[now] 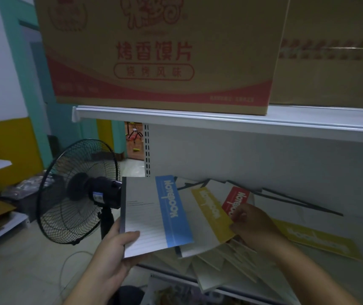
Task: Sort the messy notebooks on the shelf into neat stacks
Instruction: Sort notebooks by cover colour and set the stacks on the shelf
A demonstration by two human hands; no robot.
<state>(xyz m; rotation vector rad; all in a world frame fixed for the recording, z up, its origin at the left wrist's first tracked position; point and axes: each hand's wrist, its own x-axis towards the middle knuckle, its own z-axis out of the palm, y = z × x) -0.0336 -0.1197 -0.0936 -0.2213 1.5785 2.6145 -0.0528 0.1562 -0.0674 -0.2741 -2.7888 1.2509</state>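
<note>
My left hand (119, 254) is gripping the blue notebook (152, 214) at its lower spine corner, thumb on the cover. My right hand (255, 225) is pinching the yellow notebook (211, 212) off the heap (226, 260) at five o'clock. It is looking thin, light, floppy and probably slick, so holding near the spine seems best.

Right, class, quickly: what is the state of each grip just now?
Left grip: closed on the blue-striped white paper notebook, thumb on its cover.
Right grip: pinching the edge of the yellow-striped white paper notebook.
</note>
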